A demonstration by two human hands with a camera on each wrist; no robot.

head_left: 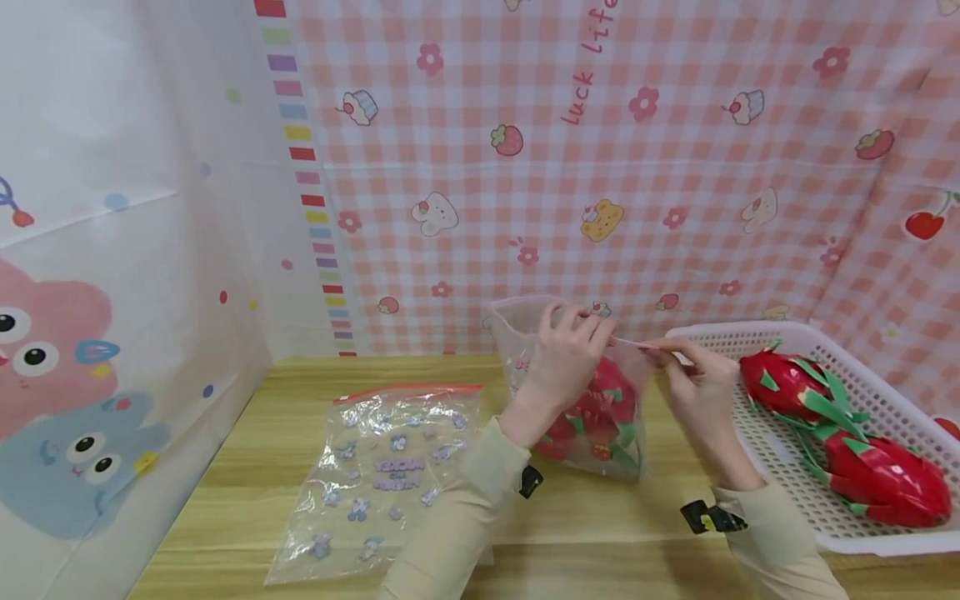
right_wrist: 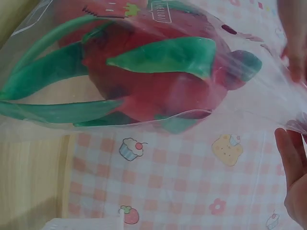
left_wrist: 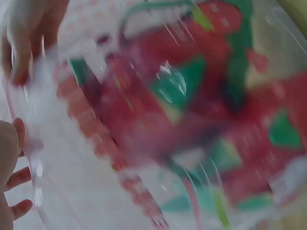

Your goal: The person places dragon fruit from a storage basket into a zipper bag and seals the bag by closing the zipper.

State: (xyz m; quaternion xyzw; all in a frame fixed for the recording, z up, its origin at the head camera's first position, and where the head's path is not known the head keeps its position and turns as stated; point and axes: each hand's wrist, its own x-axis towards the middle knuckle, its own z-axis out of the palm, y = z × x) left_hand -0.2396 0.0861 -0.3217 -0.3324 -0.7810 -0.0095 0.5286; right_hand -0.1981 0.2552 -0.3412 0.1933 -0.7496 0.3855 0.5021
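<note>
A clear zip bag [head_left: 517, 350] stands upright on the table, holding red dragon fruits [head_left: 592, 417] with green scales. My left hand [head_left: 564, 362] grips the bag's top edge near its middle. At the bag's top right corner, my right hand [head_left: 697, 383] pinches the rim between thumb and fingers. Through the plastic, the left wrist view shows red and green fruit [left_wrist: 163, 96] close up. In the right wrist view a dragon fruit [right_wrist: 158, 72] lies inside the bag, with fingers [right_wrist: 290, 153] at the rim.
A flat zip bag [head_left: 375, 492] with a red seal lies on the wooden table [head_left: 232, 467] to the left. On the right, a white plastic basket [head_left: 780, 500] holds two dragon fruits [head_left: 885, 479]. A checked cloth [head_left: 465, 192] hangs behind.
</note>
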